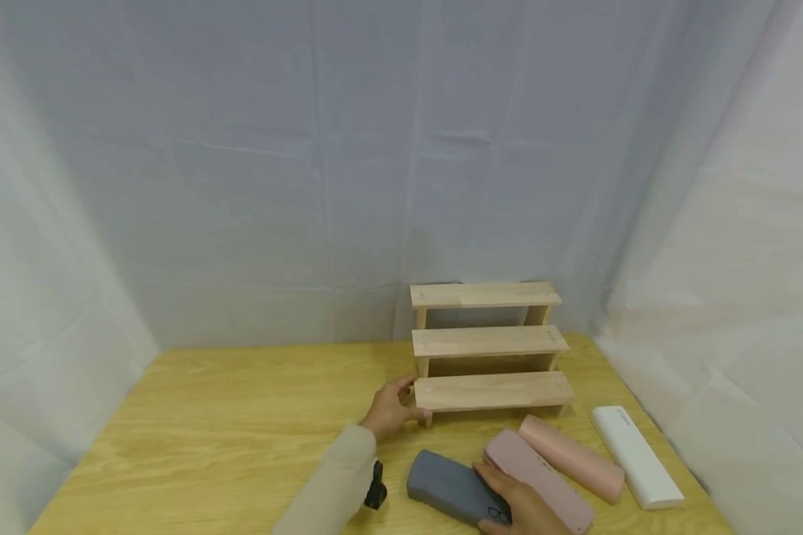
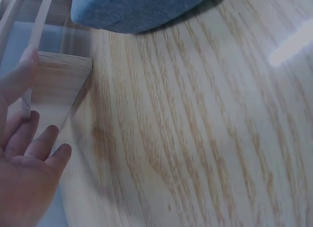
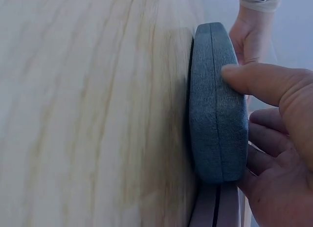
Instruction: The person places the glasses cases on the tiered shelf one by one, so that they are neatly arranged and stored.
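A three-tier wooden step shelf [image 1: 495,390] stands toward the back of the table. At its lower left end my left hand [image 1: 389,409] grips the lowest board, thumb in front and fingers behind; the left wrist view shows the board's edge between thumb and fingers. My right hand [image 1: 525,509] holds the near end of a blue-grey glasses case [image 1: 444,483], which has a small glasses mark on top. In the right wrist view its thumb lies against one side of the case [image 3: 215,104], with the other fingers beyond it. A pink glasses case [image 1: 535,472] lies right beside.
Right of the pink case lie a salmon-coloured rounded case [image 1: 572,457] and a long white case [image 1: 636,457] near the table's right edge. Wood-grain tabletop [image 1: 227,431] stretches to the left. Pale sheeting [image 1: 348,186] hangs behind and on both sides.
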A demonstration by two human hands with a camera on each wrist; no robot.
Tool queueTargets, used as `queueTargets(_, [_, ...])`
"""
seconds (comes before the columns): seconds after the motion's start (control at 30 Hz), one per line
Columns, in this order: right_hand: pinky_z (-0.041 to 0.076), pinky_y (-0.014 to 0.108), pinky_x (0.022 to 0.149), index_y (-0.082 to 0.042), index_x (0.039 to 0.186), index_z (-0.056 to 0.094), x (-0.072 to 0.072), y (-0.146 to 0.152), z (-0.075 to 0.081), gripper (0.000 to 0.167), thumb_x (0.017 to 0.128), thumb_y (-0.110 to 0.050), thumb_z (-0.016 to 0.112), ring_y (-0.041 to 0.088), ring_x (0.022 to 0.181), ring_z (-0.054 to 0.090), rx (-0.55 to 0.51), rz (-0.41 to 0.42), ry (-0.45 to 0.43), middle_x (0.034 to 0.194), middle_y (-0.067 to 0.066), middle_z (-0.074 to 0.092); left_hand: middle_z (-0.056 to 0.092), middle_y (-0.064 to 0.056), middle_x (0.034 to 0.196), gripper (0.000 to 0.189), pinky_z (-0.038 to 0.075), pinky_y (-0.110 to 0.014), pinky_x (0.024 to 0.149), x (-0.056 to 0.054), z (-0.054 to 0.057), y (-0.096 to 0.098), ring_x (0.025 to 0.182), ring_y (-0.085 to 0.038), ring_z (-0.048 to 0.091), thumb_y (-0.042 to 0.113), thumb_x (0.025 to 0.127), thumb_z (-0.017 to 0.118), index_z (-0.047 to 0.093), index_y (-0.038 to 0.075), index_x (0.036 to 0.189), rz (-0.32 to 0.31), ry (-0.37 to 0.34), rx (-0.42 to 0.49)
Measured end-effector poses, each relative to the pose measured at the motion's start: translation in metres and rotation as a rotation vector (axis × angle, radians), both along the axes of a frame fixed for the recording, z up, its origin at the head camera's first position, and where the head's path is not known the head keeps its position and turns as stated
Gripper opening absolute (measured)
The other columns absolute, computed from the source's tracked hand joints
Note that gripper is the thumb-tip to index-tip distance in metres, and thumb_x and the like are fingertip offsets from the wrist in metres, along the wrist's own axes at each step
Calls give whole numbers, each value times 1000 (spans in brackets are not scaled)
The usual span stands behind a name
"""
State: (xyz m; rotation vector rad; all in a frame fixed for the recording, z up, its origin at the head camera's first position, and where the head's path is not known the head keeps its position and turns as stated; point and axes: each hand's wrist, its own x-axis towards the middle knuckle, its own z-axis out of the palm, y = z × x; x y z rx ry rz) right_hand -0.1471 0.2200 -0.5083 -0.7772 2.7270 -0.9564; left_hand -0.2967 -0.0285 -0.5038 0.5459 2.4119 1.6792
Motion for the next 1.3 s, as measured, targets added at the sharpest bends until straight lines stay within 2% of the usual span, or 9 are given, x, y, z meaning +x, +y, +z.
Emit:
queueTargets(0.17, [50,38,98,12,142,34,3,1,1,87,86,-44,69,45,124,47,24,-25,21,141,29,43,39,-30,144,79,41,-48,105,2,1,1,129,-46,42,9,76,81,39,-10,140,-5,-7,1])
queueTargets(0.37, [51,34,93,7,148,24,9,6,-3,105,77,-51,76,39,122,49,27,-77,-14,143,25,43,38,-28,145,80,40,-47,107,0,0,0,131,-44,41,11,76,81,38,-9,141,3,-23,16])
queueTargets(0.47, [52,30,87,7,148,25,9,7,-4,103,77,-49,77,33,119,53,13,-71,25,138,25,48,38,-28,145,80,40,-48,107,0,0,0,131,-44,41,11,76,81,39,-9,141,2,-25,16])
queueTargets(0.7, [54,32,86,9,141,39,11,11,-2,86,81,-40,76,29,116,57,-27,-51,224,134,25,53,38,-28,145,80,40,-48,107,0,-1,0,131,-44,41,11,76,81,39,-9,141,1,-30,9])
queueTargets(0.8, [54,30,86,9,139,42,12,12,1,83,81,-39,77,30,114,57,-57,-87,235,131,23,56,39,-28,145,80,41,-48,106,0,0,1,130,-44,41,11,76,81,39,-8,141,4,-27,6])
queueTargets(0.9, [54,26,87,9,140,40,13,12,4,85,80,-38,78,30,114,56,-128,-137,168,133,24,53,39,-28,144,80,41,-48,106,-1,1,1,130,-44,41,11,75,81,39,-8,141,5,-27,1])
queueTargets(1.07, [56,25,83,10,144,33,13,15,8,80,85,-26,75,14,111,59,-375,-225,-104,137,34,42,39,-28,144,79,41,-48,106,0,2,1,130,-44,41,10,76,81,40,-8,141,8,-40,5])
queueTargets(1.27, [54,29,90,6,146,30,8,18,9,79,86,-20,74,38,121,52,-577,-345,-356,143,34,35,40,-28,144,79,41,-48,106,0,2,0,130,-44,42,9,75,81,40,-9,140,8,-40,3])
queueTargets(1.3, [54,29,91,6,147,29,7,19,9,80,86,-20,74,36,121,52,-609,-359,-391,143,34,36,40,-28,144,79,41,-48,106,0,2,0,130,-44,42,9,75,81,40,-9,140,8,-41,2])
